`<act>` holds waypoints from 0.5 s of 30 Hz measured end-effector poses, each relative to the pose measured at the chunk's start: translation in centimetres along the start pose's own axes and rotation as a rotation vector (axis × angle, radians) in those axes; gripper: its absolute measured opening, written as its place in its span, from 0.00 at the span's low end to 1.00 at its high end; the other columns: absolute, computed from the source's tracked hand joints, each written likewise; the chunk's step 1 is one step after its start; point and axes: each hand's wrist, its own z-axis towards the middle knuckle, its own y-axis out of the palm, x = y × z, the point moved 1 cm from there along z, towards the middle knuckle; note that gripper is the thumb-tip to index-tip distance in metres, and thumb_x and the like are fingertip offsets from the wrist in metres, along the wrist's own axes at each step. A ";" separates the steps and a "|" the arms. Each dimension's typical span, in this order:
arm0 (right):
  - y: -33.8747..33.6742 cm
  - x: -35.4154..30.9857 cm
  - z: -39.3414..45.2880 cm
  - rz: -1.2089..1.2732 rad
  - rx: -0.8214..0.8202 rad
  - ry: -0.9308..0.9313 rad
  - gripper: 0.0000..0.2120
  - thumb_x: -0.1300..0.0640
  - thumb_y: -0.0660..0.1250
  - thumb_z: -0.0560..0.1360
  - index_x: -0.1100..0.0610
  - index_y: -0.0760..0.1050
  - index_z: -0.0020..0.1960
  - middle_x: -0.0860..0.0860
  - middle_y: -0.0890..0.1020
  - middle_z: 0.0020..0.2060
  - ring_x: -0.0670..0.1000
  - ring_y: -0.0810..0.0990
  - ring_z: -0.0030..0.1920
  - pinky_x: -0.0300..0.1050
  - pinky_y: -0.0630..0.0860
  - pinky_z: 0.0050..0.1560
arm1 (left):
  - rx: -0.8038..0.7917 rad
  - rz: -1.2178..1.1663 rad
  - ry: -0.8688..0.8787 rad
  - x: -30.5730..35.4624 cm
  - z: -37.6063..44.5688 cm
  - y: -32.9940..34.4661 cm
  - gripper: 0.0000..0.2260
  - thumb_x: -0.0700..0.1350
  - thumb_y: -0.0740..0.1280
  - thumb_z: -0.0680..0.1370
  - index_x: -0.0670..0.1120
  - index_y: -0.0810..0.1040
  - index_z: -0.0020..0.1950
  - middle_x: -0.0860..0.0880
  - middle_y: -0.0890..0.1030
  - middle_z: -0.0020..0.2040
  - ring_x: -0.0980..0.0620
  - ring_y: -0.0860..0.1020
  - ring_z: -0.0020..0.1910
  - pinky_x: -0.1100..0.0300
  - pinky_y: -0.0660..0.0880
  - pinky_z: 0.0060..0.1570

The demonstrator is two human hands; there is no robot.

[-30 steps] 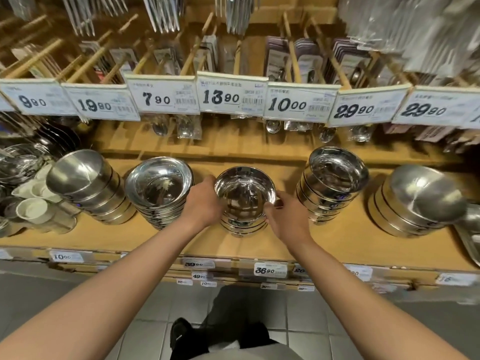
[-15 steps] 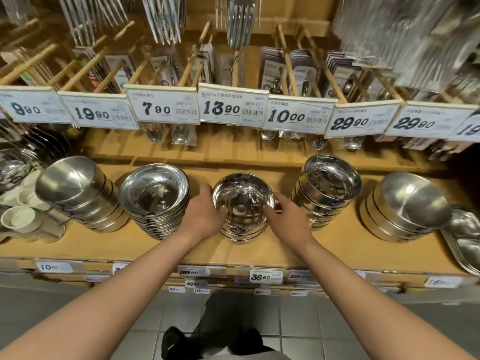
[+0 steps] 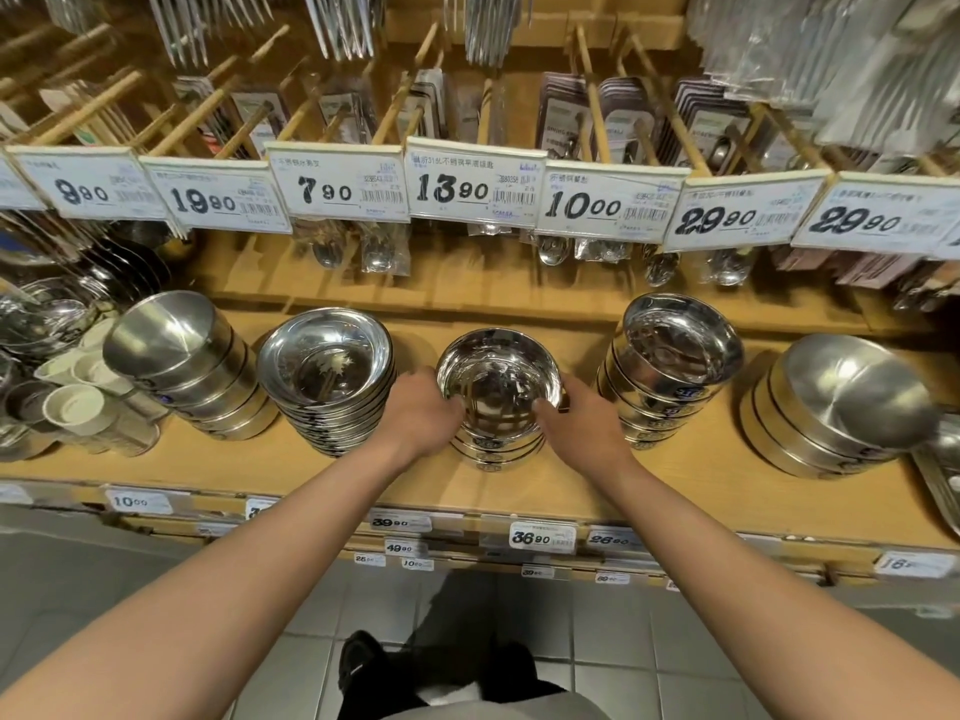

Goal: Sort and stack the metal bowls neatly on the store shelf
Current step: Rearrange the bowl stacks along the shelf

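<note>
- Left hand (image 3: 422, 412) and right hand (image 3: 583, 427) gripping opposite sides of centre bowl stack (image 3: 497, 402), fingers curled round its rim.
- Standing mid-shelf (image 3: 691, 475), between 2 taller bowl stacks, wide stack (image 3: 332, 379) left, narrow stack (image 3: 670, 368) right.
- Price tags (image 3: 470, 181) hanging above.

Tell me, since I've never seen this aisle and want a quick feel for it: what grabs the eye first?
Two bare arms reach in, the left hand and right hand gripping the middle stack of shiny bowls on the wooden shelf. Four more bowl stacks flank it, two on each side. Above hangs a row of white price tags.
</note>
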 end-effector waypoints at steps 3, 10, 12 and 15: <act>0.2 0.0 -0.1 -0.031 0.041 -0.040 0.12 0.56 0.66 0.80 0.55 0.79 0.63 0.37 0.75 0.37 0.39 0.73 0.37 0.37 0.66 0.36 | 0.020 0.042 0.005 0.3 -0.2 -0.1 0.12 0.43 0.66 0.79 0.36 0.78 0.57 0.40 0.81 0.54 0.44 0.76 0.49 0.57 0.69 0.43; 0.2 0.0 -0.2 -0.024 0.033 -0.035 0.11 0.56 0.65 0.80 0.53 0.79 0.61 0.40 0.76 0.38 0.44 0.72 0.40 0.39 0.65 0.38 | 0.010 -0.115 0.001 0.1 -0.4 -0.7 0.07 0.42 0.66 0.78 0.39 0.78 0.50 0.40 0.83 0.49 0.39 0.81 0.51 0.52 0.77 0.44; 0.1 -0.1 -0.4 0.027 0.018 -0.026 0.10 0.55 0.65 0.80 0.50 0.79 0.60 0.41 0.78 0.41 0.43 0.73 0.41 0.36 0.65 0.38 | -0.021 -0.205 -0.030 -0.1 -0.3 -0.9 0.09 0.42 0.66 0.78 0.39 0.79 0.53 0.40 0.84 0.51 0.38 0.82 0.53 0.45 0.81 0.54; 0.0 0.4 -0.9 0.209 -0.032 0.045 0.04 0.49 0.64 0.82 0.45 0.76 0.56 0.39 0.80 0.43 0.40 0.76 0.44 0.38 0.70 0.43 | -0.074 -0.339 -0.085 -0.7 -0.7 -1.0 0.13 0.51 0.67 0.81 0.43 0.79 0.60 0.44 0.83 0.53 0.43 0.81 0.55 0.43 0.79 0.61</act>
